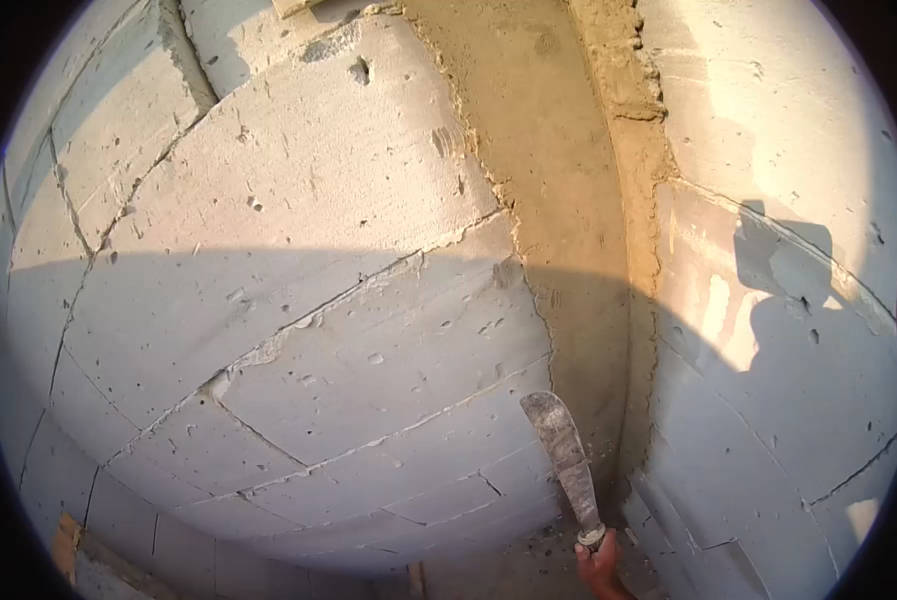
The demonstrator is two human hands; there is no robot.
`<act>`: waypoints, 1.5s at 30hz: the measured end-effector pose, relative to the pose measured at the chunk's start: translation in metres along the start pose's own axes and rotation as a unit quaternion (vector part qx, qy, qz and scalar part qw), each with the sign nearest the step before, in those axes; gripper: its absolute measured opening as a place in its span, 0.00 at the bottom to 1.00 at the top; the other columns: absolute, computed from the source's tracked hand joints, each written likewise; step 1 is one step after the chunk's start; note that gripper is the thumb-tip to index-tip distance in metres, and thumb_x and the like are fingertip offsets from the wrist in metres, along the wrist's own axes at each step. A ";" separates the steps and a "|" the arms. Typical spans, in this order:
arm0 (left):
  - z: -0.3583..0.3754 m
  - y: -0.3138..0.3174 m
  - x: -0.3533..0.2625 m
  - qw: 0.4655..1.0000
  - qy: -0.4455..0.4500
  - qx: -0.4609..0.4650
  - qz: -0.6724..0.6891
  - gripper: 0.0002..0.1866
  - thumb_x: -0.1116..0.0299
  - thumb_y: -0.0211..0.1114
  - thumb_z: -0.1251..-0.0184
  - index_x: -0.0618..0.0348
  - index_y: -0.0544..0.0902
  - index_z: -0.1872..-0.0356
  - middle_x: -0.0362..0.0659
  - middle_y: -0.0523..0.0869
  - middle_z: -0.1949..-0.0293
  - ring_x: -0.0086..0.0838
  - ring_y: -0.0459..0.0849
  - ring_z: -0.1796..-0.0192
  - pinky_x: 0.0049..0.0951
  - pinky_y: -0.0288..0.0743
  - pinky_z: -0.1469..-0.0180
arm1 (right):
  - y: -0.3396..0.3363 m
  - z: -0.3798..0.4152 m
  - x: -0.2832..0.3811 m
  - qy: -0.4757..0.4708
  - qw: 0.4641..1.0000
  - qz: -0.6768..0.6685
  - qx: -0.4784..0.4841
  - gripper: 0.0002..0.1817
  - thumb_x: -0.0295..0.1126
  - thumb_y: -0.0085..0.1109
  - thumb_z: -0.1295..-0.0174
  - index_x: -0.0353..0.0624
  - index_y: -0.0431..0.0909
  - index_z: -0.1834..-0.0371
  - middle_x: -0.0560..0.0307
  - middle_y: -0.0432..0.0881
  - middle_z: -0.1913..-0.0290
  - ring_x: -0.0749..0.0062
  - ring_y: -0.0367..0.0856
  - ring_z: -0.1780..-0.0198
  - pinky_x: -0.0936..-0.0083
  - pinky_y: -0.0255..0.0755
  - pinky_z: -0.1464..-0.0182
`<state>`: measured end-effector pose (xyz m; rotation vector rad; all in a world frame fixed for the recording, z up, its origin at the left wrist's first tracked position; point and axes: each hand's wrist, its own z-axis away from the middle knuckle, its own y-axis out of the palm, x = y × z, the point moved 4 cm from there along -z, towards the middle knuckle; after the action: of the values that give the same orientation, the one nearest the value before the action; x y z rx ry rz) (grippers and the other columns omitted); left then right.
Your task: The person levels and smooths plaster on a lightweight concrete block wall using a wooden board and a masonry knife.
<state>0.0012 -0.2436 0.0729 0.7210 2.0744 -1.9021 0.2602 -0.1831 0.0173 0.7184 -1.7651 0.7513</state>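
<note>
My right hand is low in the head view, right of the middle, its fingers wrapped round the handle of a trowel. The trowel's long, narrow blade has a rounded end and points up and slightly left, smeared with grey mortar. Its tip overlaps the left edge of a strip of brown plaster, which fills the corner between two block walls. My left hand is out of the picture.
On the left stands a wall of pale blocks with rough joints and chips. A second block wall rises at the right, carrying a shadow of a person. Wooden boards show at the lower left.
</note>
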 end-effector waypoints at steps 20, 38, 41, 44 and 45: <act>-0.261 -0.427 -0.083 0.741 0.199 -0.626 -0.140 0.32 0.51 0.53 0.42 0.64 0.59 0.42 0.55 0.56 0.38 0.54 0.49 0.33 0.57 0.46 0.37 | 0.101 -0.191 0.339 -0.164 0.972 -0.009 -0.168 0.24 0.48 0.55 0.43 0.36 0.68 0.58 0.41 0.78 0.67 0.43 0.77 0.63 0.60 0.69 0.61; -0.266 -0.426 -0.081 0.745 0.167 -0.625 -0.166 0.36 0.47 0.52 0.44 0.57 0.55 0.40 0.56 0.54 0.38 0.54 0.48 0.32 0.59 0.43 0.36 | 0.045 -0.174 0.401 -0.113 0.978 0.065 -0.161 0.23 0.50 0.57 0.46 0.37 0.68 0.67 0.43 0.78 0.75 0.44 0.78 0.69 0.58 0.69 0.65; -0.264 -0.425 -0.081 0.741 0.169 -0.628 -0.168 0.36 0.46 0.52 0.44 0.58 0.55 0.40 0.55 0.54 0.38 0.53 0.49 0.33 0.58 0.44 0.35 | 0.023 -0.156 0.416 -0.094 0.985 0.066 -0.130 0.24 0.51 0.58 0.46 0.37 0.70 0.68 0.43 0.78 0.76 0.44 0.78 0.70 0.58 0.69 0.65; -0.264 -0.427 -0.083 0.735 0.176 -0.633 -0.165 0.36 0.47 0.53 0.44 0.58 0.56 0.40 0.55 0.55 0.38 0.53 0.49 0.33 0.58 0.44 0.35 | 0.012 -0.151 0.419 -0.099 0.985 0.074 -0.123 0.26 0.53 0.57 0.47 0.37 0.71 0.67 0.43 0.78 0.77 0.44 0.78 0.70 0.58 0.69 0.65; -0.263 -0.427 -0.083 0.736 0.176 -0.634 -0.160 0.35 0.47 0.53 0.44 0.58 0.56 0.40 0.55 0.55 0.38 0.53 0.49 0.33 0.58 0.44 0.36 | 0.013 -0.153 0.417 -0.100 0.984 0.075 -0.127 0.26 0.53 0.57 0.47 0.37 0.71 0.67 0.43 0.78 0.77 0.44 0.78 0.70 0.58 0.69 0.65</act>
<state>-0.1023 -0.0159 0.5153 0.3337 3.0951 -0.0160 0.2218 -0.1045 0.4529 0.5068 -2.0723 0.5539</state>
